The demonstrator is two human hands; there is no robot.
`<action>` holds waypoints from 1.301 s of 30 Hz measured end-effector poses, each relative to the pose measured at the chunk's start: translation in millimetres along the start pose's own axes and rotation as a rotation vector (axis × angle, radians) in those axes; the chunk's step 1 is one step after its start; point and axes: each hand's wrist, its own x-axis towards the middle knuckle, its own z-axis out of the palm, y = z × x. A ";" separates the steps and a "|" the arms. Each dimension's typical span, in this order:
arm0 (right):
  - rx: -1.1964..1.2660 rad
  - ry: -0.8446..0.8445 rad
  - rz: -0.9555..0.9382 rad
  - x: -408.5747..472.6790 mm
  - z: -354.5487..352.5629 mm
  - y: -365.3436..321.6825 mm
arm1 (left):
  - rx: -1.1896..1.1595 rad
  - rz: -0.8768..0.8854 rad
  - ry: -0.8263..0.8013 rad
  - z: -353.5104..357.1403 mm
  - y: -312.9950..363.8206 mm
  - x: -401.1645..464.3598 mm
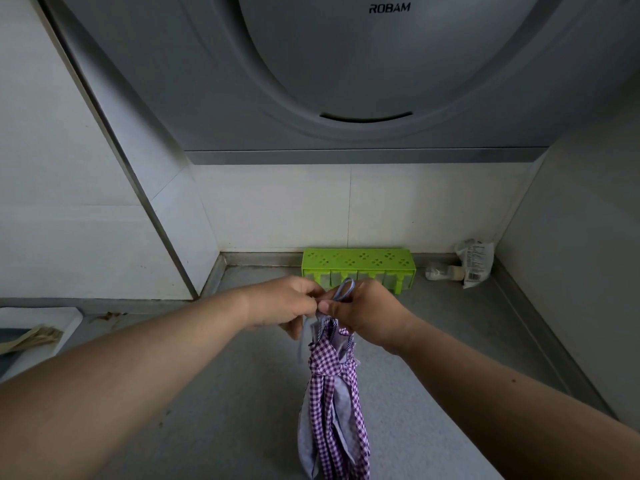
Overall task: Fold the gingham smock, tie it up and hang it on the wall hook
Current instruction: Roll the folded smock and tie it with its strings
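Now gingham smock (332, 403) hangs as narrow purple-checked bundle, knotted near top, above grey counter (214, 393). Left hand (280, 303) and right hand (367, 313) meet, fingers pinching pale tie loop (344, 289) at bundle top. Green box (356, 268) against back wall; range hood (346, 81) overhead.

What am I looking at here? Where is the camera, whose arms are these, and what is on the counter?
There is no robot: the one picture comes from a camera worn on a person's head, looking forward and down. The two bare arms are that person's. The left hand and right hand pinch a thin loop at the top of a purple gingham smock, which hangs bundled and knotted above the grey counter. At the back wall stand a green rack, a small bottle lying down and a plastic packet. Overhead is a range hood.
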 end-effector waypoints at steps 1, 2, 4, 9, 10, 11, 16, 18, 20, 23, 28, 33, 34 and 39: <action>-0.011 -0.006 -0.005 0.2 0.6 0.5 | 0.011 0.006 -0.024 -0.3 -2.6 0.8; -0.023 -0.008 -0.008 0.1 0.8 0.2 | 0.031 0.021 -0.032 -1.2 -4.6 2.3; -0.021 0.014 0.013 -0.6 -0.3 -0.4 | 0.079 0.048 -0.034 -4.8 -7.3 5.7; 0.034 0.033 0.038 -0.8 -2.2 1.3 | 0.288 0.095 0.105 -12.9 -16.0 12.1; 0.040 0.040 0.035 -0.6 -2.3 1.4 | 0.286 0.108 0.134 -12.9 -16.6 13.1; 0.046 0.048 0.034 0.0 -2.4 1.5 | 0.255 0.120 0.152 -12.0 -15.6 13.2; 0.095 0.092 0.030 0.3 -0.4 -1.2 | 0.093 0.063 0.138 1.7 -9.3 10.0; 0.111 0.094 0.034 -0.1 0.5 -2.3 | -0.029 -0.009 0.067 4.6 -7.7 8.2; 0.139 0.091 0.058 -0.2 0.8 -1.2 | -0.063 -0.041 0.020 4.0 -5.1 6.3; 0.217 0.079 0.090 -1.5 0.3 2.6 | 0.011 0.002 0.003 1.3 -5.7 8.0; 0.307 0.045 0.135 -5.1 1.0 4.1 | 0.216 0.043 0.004 -0.2 -14.5 17.7; 0.409 0.150 0.311 -2.3 -9.5 8.6 | 0.275 -0.006 0.047 -1.7 -6.4 12.0; 0.468 0.180 0.360 0.4 -12.5 12.3 | 0.237 -0.033 0.024 -1.5 -6.7 10.0; 0.063 0.492 0.358 4.1 -10.9 27.3 | 0.119 -0.102 0.057 -1.7 -9.6 12.9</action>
